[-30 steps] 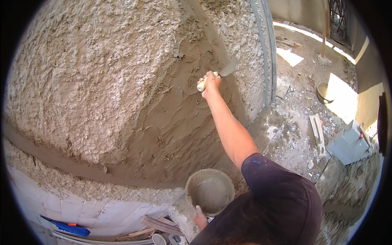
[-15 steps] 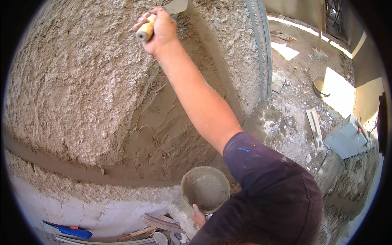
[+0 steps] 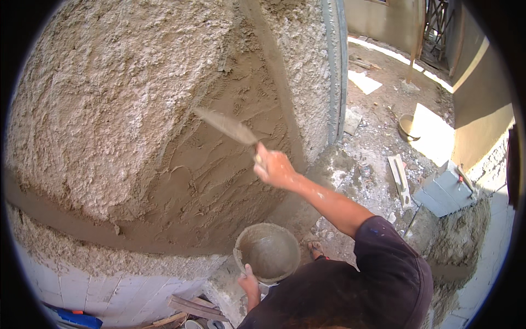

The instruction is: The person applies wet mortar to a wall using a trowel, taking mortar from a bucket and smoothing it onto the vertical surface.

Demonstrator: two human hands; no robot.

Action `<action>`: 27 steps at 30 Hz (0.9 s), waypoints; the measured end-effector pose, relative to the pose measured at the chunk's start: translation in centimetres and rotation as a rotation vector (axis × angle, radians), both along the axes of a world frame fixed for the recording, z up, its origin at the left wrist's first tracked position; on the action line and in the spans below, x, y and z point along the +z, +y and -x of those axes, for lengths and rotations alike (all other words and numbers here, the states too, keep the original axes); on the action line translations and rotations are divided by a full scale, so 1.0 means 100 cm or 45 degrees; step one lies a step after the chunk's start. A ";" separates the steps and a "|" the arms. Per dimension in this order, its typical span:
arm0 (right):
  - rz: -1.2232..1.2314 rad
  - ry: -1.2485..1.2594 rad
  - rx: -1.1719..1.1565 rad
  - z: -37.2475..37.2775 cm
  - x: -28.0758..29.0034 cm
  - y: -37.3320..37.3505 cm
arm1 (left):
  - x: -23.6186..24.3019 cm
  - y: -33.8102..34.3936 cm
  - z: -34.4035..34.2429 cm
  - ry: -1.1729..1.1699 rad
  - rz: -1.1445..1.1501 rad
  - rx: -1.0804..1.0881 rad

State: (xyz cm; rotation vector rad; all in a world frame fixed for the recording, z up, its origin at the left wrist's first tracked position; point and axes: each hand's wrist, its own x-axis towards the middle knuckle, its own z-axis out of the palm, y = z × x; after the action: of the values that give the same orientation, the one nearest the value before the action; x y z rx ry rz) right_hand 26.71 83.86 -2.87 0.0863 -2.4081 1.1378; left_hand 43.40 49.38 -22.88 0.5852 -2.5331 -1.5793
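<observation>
Wall [image 3: 126, 98], rough, part mortared. Right hand [image 3: 275, 167] closed round trowel [image 3: 233, 129], blade slanting up-left; left hand [image 3: 250, 285], below, clasping bucket [image 3: 245, 241] rim.

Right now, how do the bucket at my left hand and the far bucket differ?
Your left hand holds the near bucket by its rim; no hand touches the far bucket. The near bucket looks larger in this view, the far bucket smaller. Both look round, open-topped.
</observation>
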 end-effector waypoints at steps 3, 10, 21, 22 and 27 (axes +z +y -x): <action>-0.128 -0.507 0.410 -0.115 -0.077 -0.019 | -0.018 -0.017 0.012 0.028 0.025 -0.119; -0.725 -1.249 0.378 -0.177 -0.148 -0.059 | 0.056 -0.003 0.038 0.020 0.192 -0.847; -0.474 -1.281 0.353 -0.204 -0.119 -0.112 | 0.130 -0.029 0.062 0.082 0.141 -1.054; -0.436 -1.274 0.357 -0.201 -0.127 -0.114 | 0.132 -0.030 0.060 0.053 0.107 -1.049; 0.450 -1.556 0.825 -0.240 -0.140 -0.165 | 0.135 -0.018 0.048 0.029 0.026 -1.055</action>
State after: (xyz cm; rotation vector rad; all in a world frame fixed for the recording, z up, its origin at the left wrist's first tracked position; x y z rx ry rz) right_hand 50.71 67.37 -16.91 0.0628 -3.2179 2.4330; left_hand 38.56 47.59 -9.38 -0.5761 -2.9402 -1.7043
